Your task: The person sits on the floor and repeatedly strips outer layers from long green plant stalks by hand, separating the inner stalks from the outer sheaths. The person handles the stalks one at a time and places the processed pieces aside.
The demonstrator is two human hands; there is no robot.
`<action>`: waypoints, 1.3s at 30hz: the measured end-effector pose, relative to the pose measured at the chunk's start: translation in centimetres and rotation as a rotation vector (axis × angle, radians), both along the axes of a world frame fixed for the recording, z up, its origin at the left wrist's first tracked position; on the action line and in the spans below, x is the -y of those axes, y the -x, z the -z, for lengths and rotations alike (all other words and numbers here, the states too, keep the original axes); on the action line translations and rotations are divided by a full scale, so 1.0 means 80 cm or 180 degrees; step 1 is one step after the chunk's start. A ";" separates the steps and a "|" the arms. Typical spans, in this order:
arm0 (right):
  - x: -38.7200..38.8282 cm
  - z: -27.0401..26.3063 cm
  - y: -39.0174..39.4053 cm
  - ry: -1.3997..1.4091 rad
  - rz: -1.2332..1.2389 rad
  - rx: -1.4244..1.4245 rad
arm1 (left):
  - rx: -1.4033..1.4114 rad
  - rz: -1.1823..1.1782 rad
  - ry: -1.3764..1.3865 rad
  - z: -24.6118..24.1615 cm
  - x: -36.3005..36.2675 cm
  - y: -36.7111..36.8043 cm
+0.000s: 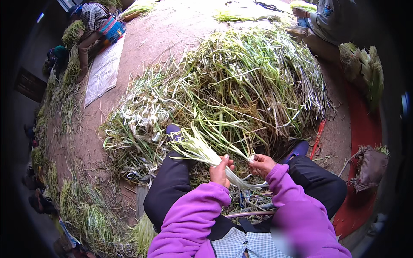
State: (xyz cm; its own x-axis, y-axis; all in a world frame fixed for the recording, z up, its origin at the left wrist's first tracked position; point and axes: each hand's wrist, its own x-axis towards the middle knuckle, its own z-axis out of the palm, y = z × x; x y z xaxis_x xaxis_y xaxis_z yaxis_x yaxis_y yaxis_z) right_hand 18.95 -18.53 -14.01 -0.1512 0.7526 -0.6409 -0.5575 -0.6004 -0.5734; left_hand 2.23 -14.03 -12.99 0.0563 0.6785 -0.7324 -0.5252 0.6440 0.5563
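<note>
My left hand (pixel 221 171) is closed around a bundle of pale green, white-stemmed leafy stalks (pixel 201 148), with the leaves fanned out up and to the left and the white ends pointing down to the right. To its right, my right hand (pixel 261 164) pinches the pale end of a few thin green stalks (pixel 237 150) between thumb and fingers. The two hands are apart. Beyond them rises a large heap of loose green, white and brownish stalks (pixel 238 80), reaching down between my spread legs.
A white printed sack (pixel 105 71) lies flat at the upper left, near a bending person (pixel 93 19). Another person (pixel 332 19) is at the upper right. A red mat (pixel 364 129) with a stuffed dark bag (pixel 372 167) runs along the right. More stalks (pixel 93 213) cover the lower left.
</note>
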 end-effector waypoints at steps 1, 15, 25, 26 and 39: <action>0.003 -0.009 0.003 -0.0012 0.0013 -0.0018 | 0.0048 0.0102 0.0018 0.002 0.001 -0.001; 0.006 -0.014 0.017 0.0166 0.0246 -0.0568 | 0.0470 0.0498 -0.0140 0.003 0.004 -0.014; 0.001 -0.005 -0.004 0.0252 0.0760 -0.0810 | 0.0290 -0.0049 -0.0503 -0.013 -0.012 -0.018; 0.000 -0.003 -0.007 0.0158 0.0801 -0.0819 | 0.0312 -0.0068 -0.0520 -0.014 -0.013 -0.017; 0.019 0.082 -0.120 -0.0153 0.2539 -0.0687 | 0.0235 -0.1087 -0.0859 -0.034 -0.056 0.015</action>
